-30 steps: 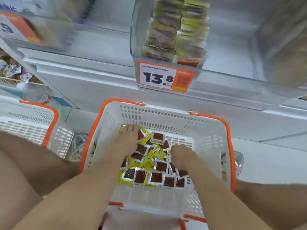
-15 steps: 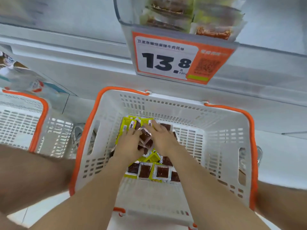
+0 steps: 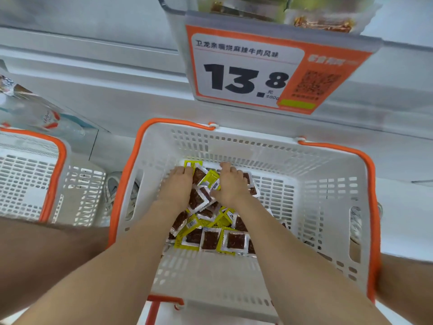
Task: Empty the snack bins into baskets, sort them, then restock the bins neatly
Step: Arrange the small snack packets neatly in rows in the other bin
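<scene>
Yellow packet [image 3: 212, 181] lies slanted between the hands, long side toward the basket's [image 3: 253, 146] far-left corner. Right hand [image 3: 230, 185] pinches it; left hand [image 3: 177, 187] curls over packets [image 3: 210, 240], grip unclear.

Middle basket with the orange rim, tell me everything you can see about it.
The basket looks like white plastic, with slotted walls and floor, an orange rim and side cutouts. It stands upright below a price label. A pile of yellow-and-silver snack packets covers part of its floor. The left hand and right hand reach in and touch the pile.
</scene>
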The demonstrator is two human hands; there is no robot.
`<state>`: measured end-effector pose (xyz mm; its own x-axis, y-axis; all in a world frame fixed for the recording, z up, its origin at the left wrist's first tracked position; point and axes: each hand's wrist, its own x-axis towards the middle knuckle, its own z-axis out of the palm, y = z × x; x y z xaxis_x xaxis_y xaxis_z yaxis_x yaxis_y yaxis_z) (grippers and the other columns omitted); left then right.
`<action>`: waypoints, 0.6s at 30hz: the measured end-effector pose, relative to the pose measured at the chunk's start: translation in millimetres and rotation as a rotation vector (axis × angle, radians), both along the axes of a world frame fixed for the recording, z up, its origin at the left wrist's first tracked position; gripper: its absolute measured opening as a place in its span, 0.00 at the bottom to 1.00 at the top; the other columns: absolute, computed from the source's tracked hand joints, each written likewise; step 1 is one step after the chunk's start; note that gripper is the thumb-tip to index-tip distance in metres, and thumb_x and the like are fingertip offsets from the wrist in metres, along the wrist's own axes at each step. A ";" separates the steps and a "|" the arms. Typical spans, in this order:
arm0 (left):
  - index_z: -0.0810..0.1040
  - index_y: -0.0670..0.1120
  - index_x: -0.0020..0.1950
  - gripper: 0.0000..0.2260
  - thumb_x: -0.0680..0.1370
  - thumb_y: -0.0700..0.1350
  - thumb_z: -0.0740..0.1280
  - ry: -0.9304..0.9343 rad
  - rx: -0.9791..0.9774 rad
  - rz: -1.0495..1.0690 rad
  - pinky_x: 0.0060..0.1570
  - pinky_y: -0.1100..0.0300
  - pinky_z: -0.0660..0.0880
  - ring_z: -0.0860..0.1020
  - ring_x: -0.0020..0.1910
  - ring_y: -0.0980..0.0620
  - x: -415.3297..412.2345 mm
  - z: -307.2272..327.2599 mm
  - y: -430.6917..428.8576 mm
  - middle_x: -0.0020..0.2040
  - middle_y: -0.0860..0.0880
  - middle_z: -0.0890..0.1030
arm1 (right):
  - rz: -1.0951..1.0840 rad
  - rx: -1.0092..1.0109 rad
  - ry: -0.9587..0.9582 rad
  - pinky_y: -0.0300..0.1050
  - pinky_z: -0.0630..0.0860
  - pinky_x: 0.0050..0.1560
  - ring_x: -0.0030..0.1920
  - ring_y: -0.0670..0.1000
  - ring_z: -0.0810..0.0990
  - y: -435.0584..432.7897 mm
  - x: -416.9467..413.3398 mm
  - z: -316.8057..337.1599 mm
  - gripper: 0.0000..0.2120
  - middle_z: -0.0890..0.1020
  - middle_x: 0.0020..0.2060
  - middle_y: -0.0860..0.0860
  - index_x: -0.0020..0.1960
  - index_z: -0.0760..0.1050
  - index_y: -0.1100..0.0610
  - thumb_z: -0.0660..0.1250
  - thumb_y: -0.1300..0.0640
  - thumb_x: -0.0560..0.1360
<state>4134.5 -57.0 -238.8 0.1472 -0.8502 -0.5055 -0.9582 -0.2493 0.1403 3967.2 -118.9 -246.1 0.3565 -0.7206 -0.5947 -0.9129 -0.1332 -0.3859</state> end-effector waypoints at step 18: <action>0.74 0.48 0.72 0.21 0.80 0.45 0.73 0.216 0.002 0.142 0.69 0.49 0.69 0.68 0.70 0.39 -36.9 10.4 32.3 0.74 0.41 0.67 | -0.735 0.345 -0.387 0.44 0.77 0.38 0.44 0.53 0.83 1.3 -76.3 23.0 0.31 0.80 0.56 0.54 0.76 0.70 0.57 0.77 0.58 0.76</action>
<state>4097.5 -24.7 -228.4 0.1535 -0.8274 -0.5402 -0.8612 -0.3800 0.3375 3890.9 -117.6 -223.2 0.0966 -0.6493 -0.7544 -0.5196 0.6135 -0.5946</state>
